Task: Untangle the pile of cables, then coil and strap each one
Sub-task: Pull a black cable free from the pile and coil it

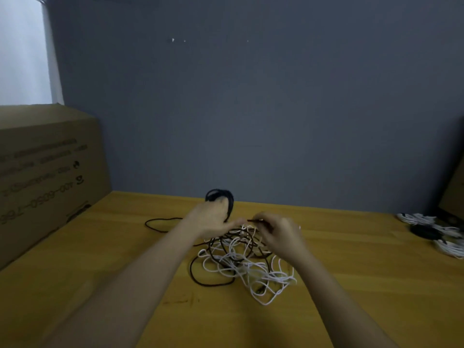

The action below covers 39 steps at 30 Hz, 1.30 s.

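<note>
Above the pile of cables (241, 262), which lies loose on the wooden table (100, 272), we have both hands raised. Our left hand (213, 219) grips a black coil (221, 197), fingers curled round its loops, which stand up behind the knuckles on the far side of the pile. Our right hand (278, 229), just right of the left, pinches a dark strand (256, 221) between thumb and fingertips, though blur hides the exact finger positions. The pile itself is a mix of thin white and dark cords crossing one another, with a dark loop (160, 224) trailing off to its left. We judge these cords light, limp and springy, likely to snag where they cross, so pulling hard would tighten knots. Best to take hold near a free end or plug and feed it back through. Right of the pile, well apart, lie bundled cables (431, 229); left of it stands a cardboard box (47, 167).
</note>
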### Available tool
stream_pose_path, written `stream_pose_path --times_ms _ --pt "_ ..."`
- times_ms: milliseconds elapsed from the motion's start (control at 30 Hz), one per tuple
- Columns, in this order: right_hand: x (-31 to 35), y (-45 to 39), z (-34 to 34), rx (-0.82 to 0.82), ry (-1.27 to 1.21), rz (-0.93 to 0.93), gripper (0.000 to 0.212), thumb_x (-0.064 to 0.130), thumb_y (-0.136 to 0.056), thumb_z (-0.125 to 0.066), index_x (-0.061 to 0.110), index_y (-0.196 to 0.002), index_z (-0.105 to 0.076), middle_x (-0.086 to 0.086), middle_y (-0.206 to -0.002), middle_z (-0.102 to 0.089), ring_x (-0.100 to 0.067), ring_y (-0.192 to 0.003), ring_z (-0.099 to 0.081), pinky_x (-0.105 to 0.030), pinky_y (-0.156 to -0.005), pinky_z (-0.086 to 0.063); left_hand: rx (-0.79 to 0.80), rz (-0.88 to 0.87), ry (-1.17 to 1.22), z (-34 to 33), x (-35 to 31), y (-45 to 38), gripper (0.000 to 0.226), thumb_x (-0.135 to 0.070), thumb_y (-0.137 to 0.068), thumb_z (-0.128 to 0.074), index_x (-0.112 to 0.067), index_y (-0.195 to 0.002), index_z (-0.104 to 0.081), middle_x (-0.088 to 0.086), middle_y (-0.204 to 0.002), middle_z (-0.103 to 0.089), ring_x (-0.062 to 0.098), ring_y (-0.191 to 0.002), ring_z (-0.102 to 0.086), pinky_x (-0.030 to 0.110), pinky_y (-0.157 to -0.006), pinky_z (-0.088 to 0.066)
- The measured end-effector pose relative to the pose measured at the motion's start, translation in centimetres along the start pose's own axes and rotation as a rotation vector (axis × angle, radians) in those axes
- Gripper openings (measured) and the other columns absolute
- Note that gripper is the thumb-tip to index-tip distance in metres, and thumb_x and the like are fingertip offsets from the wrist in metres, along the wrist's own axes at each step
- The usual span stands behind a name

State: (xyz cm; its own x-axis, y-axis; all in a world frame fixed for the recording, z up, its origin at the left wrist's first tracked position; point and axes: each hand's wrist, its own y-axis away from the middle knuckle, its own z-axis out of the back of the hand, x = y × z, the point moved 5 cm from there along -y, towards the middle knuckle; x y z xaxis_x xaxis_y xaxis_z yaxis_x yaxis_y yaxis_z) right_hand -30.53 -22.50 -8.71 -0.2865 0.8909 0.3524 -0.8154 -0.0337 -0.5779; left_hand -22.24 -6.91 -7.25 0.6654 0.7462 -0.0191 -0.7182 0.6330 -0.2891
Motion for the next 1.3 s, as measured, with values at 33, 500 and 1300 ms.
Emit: stream_pose_path --times_ms 33,500,1300 --pt "-0.3 -0.7 1.1 -0.102 0.103 0.023 0.015 0.020 -0.093 -0.058 0.022 -0.101 -0.070 0.005 -0.086 -0.070 -0.018 -0.078 -0.064 -0.032 -0.057 -0.047 0.020 -0.080 -0.072 -0.3 -0.7 -0.1 0.077 -0.086 -0.073 -0.020 -0.014 -0.087 -0.044 -0.001 -0.064 -0.044 0.013 -0.051 -0.042 0.030 -0.043 -0.026" --pt "-7.7 -5.3 -3.6 0.578 -0.190 -0.727 0.049 0.050 -0.094 -0.051 0.003 -0.091 -0.065 -0.009 -0.056 -0.066 -0.018 -0.043 -0.061 -0.023 -0.045 -0.047 0.100 0.095 0.940 -0.8 -0.1 -3.1 0.042 -0.041 -0.101 -0.039 -0.013 -0.071 -0.049 -0.012 -0.042 -0.035 0.007 -0.036 -0.031 0.016 -0.041 -0.031" --pt "-1.6 -10.9 3.3 0.120 -0.526 -0.454 0.063 0.056 -0.098 -0.032 0.015 -0.085 -0.077 0.004 -0.099 -0.070 -0.011 -0.095 -0.058 -0.029 -0.090 -0.036 -0.126 0.180 0.934 7.6 2.2 -3.5 0.046 -0.046 -0.101 -0.034 -0.012 -0.077 -0.054 -0.007 -0.050 -0.044 0.008 -0.041 -0.038 0.020 -0.047 -0.035"
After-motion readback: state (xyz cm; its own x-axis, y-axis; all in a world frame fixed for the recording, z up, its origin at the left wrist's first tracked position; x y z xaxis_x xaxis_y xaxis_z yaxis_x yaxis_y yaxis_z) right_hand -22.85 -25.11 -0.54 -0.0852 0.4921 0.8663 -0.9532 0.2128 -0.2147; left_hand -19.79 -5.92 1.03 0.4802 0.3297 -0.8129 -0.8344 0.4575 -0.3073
